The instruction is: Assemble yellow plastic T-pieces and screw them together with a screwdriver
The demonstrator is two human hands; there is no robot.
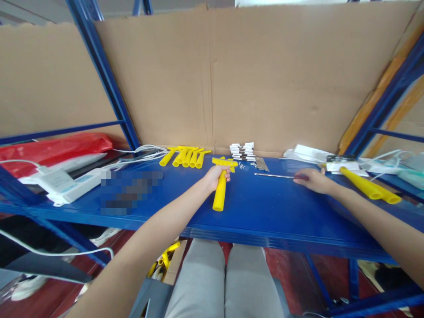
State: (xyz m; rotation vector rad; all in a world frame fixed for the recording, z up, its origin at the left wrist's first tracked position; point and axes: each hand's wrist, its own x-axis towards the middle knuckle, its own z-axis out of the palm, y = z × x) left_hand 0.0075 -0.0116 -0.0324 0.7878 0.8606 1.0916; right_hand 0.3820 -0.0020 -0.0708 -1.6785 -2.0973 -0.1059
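Observation:
My left hand (pixel 217 176) is closed around a yellow plastic scraper handle (pixel 219 198), its wide head pointing away from me and its hollow round end toward me. In my right hand (pixel 313 180) is a screwdriver (pixel 276 176), its long metal shaft pointing left, low over the blue table (pixel 258 212). Beyond the held handle lie small white pieces (pixel 241 165), too small to name. Flat grey metal strips (pixel 262 164) rest beside them. A stack of white, dark-banded packets (pixel 242 151) stands behind, near the cardboard.
Several yellow handles (pixel 187 157) lie in a row at the back left. Two yellow tubes (pixel 367 185) rest at the right. A white power strip (pixel 77 185), cables and a red bag (pixel 56 150) occupy the left. Cardboard (pixel 265 79) walls the back; blue posts (pixel 106 79) frame it.

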